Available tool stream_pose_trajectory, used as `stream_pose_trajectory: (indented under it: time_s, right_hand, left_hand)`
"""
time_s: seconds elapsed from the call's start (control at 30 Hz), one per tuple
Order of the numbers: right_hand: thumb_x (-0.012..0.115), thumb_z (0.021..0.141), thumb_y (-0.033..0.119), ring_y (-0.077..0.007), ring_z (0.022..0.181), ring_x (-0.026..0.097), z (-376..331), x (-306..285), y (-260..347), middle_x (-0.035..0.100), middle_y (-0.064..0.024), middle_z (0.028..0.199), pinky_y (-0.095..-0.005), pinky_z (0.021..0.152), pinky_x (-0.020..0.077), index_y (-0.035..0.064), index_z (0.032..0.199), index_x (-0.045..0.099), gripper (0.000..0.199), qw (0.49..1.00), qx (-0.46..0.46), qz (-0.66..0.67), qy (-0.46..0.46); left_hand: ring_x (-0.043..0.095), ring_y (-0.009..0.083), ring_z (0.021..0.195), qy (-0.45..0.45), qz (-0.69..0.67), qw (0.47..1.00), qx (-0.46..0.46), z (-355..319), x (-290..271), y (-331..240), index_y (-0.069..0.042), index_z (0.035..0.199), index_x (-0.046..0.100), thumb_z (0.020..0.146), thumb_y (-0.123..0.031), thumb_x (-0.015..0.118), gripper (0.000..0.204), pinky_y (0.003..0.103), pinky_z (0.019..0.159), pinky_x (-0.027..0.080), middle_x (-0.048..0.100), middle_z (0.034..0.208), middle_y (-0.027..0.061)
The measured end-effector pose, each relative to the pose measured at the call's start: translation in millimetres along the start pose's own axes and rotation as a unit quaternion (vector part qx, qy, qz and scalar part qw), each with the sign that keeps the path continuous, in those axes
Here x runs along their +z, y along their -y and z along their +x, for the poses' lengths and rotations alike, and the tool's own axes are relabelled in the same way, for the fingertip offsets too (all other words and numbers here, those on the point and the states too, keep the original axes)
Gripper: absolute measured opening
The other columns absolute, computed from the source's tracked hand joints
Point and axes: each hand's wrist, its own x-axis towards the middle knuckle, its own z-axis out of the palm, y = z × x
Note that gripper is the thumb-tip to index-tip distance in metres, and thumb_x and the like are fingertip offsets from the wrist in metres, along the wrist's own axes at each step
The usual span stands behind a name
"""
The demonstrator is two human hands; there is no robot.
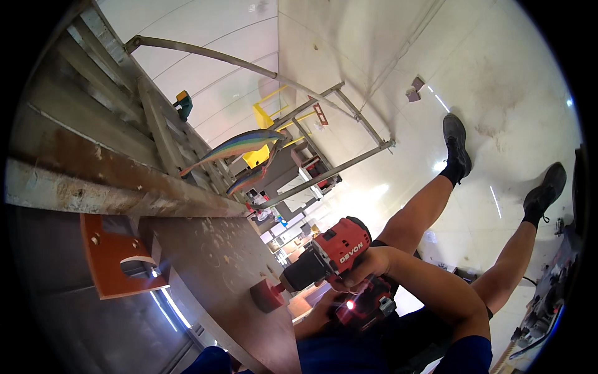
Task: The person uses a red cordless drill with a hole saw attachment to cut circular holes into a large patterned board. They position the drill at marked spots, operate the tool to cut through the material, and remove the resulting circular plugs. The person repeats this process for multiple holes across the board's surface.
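The work is being judged as partway through: ring-shaped scuffs are being shown across the brown panel (pixel 224 274), while no finished opening is being revealed on its visible face. How much is being left to do cannot be told, since the spot under the red cylindrical bit (pixel 266 296) is being covered. The cordless drill (pixel 339 246) is being held beside the panel, its bit being aimed at the surface; firm contact cannot be confirmed. The right grip (pixel 367 268) is being closed around the drill's body, fingers being curled beneath. The left grip is being hidden behind the drill, so its opening and hold cannot be told.

Glossy red plastic is being paired with a tapered black chuck (pixel 302 271). The bit is being seen as a squat, matte drum. Above, a grey beam (pixel 112 190) is being roughened by rust-brown patches. Nearby, 1 flat orange-brown plate (pixel 106 268) is being interrupted by a rounded cutout.
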Motion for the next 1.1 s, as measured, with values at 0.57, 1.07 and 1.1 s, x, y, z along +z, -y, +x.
stream_pose_trajectory:
  time_s: [0.57, 1.07, 1.1]
  right_hand:
    - [0.067, 0.076, 0.008, -0.01, 0.049, 0.052, -5, 3, -8, 0.06, -0.0094, 0.08, -0.0254, 0.05, 0.0443, -0.0051, 0.122, 0.056, 0.049, 0.998, 0.004, 0.054, -0.011]
    - [0.064, 0.078, 0.007, -0.0098, 0.05, 0.051, -4, 7, -12, 0.056, -0.0074, 0.081, -0.0248, 0.051, 0.0434, -0.0044, 0.125, 0.056, 0.049, 0.997, -0.028, 0.067, 0.004]
    - [0.064, 0.078, 0.007, -0.0098, 0.05, 0.051, -3, 7, -12, 0.056, -0.0073, 0.081, -0.0247, 0.052, 0.0434, -0.0042, 0.124, 0.056, 0.049, 0.997, -0.028, 0.067, 0.002]
  left_hand:
    - [0.033, 0.0316, 0.14, 0.002, -0.282, 0.958, -0.054, -26, -20, -26, -0.004, 0.15, 0.021, 0.078, -0.037, 0.08, 0.099, 0.047, 0.113, 0.032, 0.03, 0.15, 0.0196]
    - [0.05, 0.0247, 0.126, -0.052, -0.203, 0.978, 0.017, 26, -11, -77, -0.001, 0.137, 0.039, 0.081, -0.027, 0.08, 0.074, 0.037, 0.106, 0.039, 0.052, 0.133, 0.0181]
    - [0.051, 0.0248, 0.124, -0.059, -0.194, 0.979, 0.025, 27, -9, -75, -0.001, 0.136, 0.041, 0.08, -0.028, 0.08, 0.073, 0.037, 0.105, 0.04, 0.053, 0.132, 0.0178]
